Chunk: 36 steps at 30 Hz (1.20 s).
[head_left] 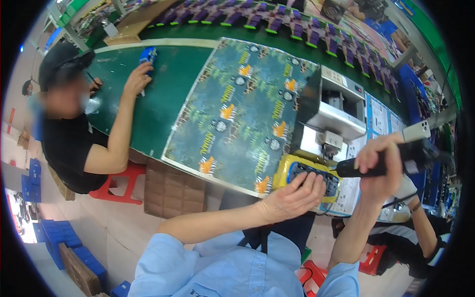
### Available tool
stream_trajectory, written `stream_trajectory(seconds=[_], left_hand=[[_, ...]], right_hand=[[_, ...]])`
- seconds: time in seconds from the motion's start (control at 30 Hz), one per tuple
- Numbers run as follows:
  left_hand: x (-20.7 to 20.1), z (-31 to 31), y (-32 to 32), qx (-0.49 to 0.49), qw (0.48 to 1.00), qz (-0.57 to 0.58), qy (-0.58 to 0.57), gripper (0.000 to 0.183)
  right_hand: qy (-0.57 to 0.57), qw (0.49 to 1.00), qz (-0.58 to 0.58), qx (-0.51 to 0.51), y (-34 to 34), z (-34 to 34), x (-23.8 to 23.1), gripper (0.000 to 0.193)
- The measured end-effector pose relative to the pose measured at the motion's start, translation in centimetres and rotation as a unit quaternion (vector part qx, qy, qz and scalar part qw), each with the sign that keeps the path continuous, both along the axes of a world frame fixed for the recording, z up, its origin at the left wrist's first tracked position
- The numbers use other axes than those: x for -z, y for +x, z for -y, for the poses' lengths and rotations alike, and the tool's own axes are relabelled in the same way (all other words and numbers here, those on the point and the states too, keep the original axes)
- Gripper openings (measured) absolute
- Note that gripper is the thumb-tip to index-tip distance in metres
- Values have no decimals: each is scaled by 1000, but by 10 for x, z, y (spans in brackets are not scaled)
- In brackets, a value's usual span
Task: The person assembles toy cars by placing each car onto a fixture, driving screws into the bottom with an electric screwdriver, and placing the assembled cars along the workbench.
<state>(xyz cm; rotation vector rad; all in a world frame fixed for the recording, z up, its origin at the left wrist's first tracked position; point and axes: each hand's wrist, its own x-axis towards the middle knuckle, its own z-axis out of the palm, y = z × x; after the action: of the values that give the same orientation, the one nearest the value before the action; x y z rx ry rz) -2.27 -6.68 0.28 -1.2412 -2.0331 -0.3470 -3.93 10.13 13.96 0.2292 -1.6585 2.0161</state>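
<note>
A blue and black plastic part (295,169) sits in a yellow fixture (282,173) at the near edge of the table. My left hand (297,198) lies over the part, its bent fingers pressing on the top and near side. In my right hand (383,171) is a black electric screwdriver (366,167), lying almost level with its tip to the left. That tip is over the far right side of the fixture, close to the blue part; whether it touches a screw is too small to tell.
A silver-grey machine (341,119) stands just beyond the fixture. A patterned mat (222,114) covers the table to the left. On the left, a co-worker holds a blue object (148,55). Purple and green parts (255,20) line the far belt. Another person's arm (423,230) is at right.
</note>
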Motion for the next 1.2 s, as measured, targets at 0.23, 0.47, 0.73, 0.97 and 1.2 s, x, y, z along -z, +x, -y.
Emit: stream_trajectory(seconds=[0.23,0.47,0.73,0.97,1.2], left_hand=[[4,3,5,0,999,5,-32,39],[2,1,6,-5,999,17,-49,42],[5,0,6,-11,999,19,-42,41],[7,0,6,-9,999,17,-44,41],[6,0,6,-11,999,21,-44,39]], right_hand=[[10,990,-132,-39,17,-1,-20,23],[82,992,-5,97,-6,33,-2,13],[18,998,18,64,-17,32,-1,18],[7,997,-74,-20,1,12,-3,19],[-72,994,-74,-18,10,13,13,20]])
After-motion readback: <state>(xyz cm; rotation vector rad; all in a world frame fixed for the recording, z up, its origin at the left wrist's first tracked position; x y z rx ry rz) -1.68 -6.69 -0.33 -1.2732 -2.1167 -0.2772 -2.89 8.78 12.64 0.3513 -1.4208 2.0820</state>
